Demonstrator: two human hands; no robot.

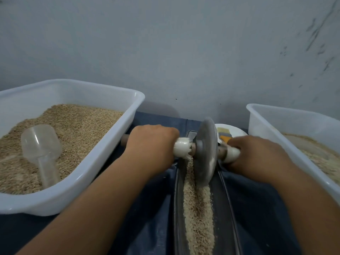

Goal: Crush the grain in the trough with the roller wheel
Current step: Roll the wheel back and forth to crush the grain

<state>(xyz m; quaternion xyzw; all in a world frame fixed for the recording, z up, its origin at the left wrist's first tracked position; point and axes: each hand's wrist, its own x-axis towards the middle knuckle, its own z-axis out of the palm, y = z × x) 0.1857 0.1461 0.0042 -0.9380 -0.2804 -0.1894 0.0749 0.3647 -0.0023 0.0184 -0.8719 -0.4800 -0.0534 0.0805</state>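
A grey metal roller wheel (205,153) stands upright in the narrow dark trough (223,208), towards its far end. A strip of pale grain (198,218) lies along the trough floor, with a groove behind the wheel. A wooden axle passes through the wheel, with white sleeves on both sides. My left hand (150,148) grips the axle's left handle, and my right hand (257,155) grips the right one. Both arms stretch forward over the dark blue cloth.
On the left, a white tub (103,162) holds whole brown grain and a clear plastic scoop (41,144). A second white tub (276,126) with paler grain stands on the right. A white plate with a brush (225,136) sits behind the wheel, near the grey wall.
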